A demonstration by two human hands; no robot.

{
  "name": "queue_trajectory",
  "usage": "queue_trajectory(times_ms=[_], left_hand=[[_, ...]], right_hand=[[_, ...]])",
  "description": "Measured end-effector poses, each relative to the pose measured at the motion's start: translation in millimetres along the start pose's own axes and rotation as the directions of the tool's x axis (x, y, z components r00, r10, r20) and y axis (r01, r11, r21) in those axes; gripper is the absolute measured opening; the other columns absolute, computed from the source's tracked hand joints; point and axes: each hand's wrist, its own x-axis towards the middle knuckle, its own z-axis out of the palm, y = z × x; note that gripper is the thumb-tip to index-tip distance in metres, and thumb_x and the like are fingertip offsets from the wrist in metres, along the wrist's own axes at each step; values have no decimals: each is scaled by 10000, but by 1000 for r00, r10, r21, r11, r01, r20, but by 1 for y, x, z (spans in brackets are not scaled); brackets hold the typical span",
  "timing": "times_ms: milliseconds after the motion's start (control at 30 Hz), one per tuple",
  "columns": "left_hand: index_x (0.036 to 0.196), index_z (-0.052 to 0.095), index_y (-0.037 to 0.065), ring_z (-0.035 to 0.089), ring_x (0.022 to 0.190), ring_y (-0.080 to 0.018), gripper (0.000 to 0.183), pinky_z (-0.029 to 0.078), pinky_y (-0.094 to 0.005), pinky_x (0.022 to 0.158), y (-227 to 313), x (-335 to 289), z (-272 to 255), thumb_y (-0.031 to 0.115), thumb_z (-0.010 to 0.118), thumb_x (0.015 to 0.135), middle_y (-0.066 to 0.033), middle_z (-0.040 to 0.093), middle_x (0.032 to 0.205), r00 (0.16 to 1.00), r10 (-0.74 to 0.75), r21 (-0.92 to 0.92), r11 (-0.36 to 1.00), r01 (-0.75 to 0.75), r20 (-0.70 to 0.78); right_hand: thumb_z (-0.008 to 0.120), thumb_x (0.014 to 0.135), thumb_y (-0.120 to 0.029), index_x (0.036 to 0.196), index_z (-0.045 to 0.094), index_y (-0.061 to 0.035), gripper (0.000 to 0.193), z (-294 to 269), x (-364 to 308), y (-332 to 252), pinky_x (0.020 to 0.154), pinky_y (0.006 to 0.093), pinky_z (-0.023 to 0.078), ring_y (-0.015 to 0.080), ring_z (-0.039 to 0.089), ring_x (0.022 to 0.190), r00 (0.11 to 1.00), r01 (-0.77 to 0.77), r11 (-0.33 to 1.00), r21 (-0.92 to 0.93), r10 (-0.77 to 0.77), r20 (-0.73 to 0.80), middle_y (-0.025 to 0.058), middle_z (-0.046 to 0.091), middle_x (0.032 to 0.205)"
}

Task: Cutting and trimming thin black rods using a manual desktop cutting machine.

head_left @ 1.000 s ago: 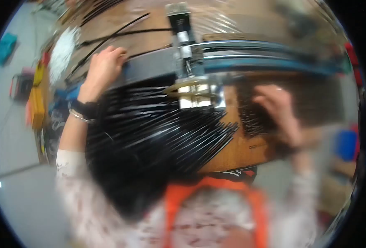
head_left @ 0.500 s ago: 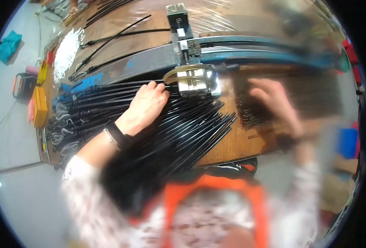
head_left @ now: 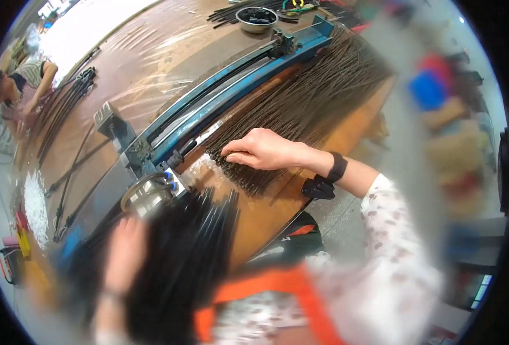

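My right hand (head_left: pixel 260 150) is closed, thumb and fingers together, at the near left ends of a wide layer of thin brown twisted rods (head_left: pixel 309 106). Whatever lies between its fingertips is hidden. My left hand (head_left: pixel 126 247), smeared by motion, rests over or beside a thick bunch of black tubes (head_left: pixel 217 215); its fingers do not show clearly. Just beyond it sits a shiny metal clamp block (head_left: pixel 153 195) with a looped hose and blue fittings. A long blue rail (head_left: pixel 237 86) runs from the clamp to the far right.
Past the rail stands a metal bowl (head_left: pixel 256 20) of small black pieces. A pile of white bits (head_left: pixel 35 210) lies at the left table edge. Another person (head_left: pixel 30 86) sits at the far left near black cables (head_left: pixel 64 115). Blue and red containers (head_left: pixel 430 89) stand on the right.
My view has turned to the right. My right hand has come down onto the ends of the brown rods; before, it was blurred above them. My left hand remains near the clamp and black tubes.
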Motion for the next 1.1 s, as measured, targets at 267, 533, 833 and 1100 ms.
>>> queue_trajectory(times_ms=[267, 533, 833, 1100], left_hand=[[1158, 654, 115, 629, 742, -343, 303, 524, -462, 626, 70, 14, -51, 18, 549, 891, -147, 609, 823, 973, -110, -236, 970, 61, -201], [1269, 609, 84, 612, 645, -316, 456, 507, -429, 536, 102, 61, -45, -3, 568, 823, -132, 612, 819, 929, 49, -237, 961, -144, -368], [1252, 634, 110, 580, 526, -279, 399, 481, -420, 474, 113, 78, -61, 70, 613, 856, -97, 571, 649, 947, 142, -239, 947, -214, -287], [1163, 605, 62, 645, 712, -344, 293, 515, -451, 589, 119, 126, -97, 49, 567, 873, -156, 644, 820, 955, 173, -202, 954, -223, -241]], right_hand=[[687, 896, -326, 1096, 745, -185, 251, 9, -6, -4, 651, 410, 536, 312, 668, 736, 976, 214, 939, 270, -213, -34, 104, 693, 784], [641, 933, -247, 1254, 657, -71, 366, 16, -44, -8, 673, 374, 517, 295, 637, 739, 954, 201, 886, 418, -80, -289, 127, 631, 799], [636, 835, -123, 1368, 513, -44, 553, 2, -60, 3, 708, 394, 517, 315, 587, 827, 908, 408, 863, 297, -352, -227, 102, 655, 932], [626, 905, -152, 1202, 605, -24, 324, -14, -40, 24, 747, 360, 550, 273, 641, 942, 762, 451, 891, -56, -417, -495, 123, 638, 982]])
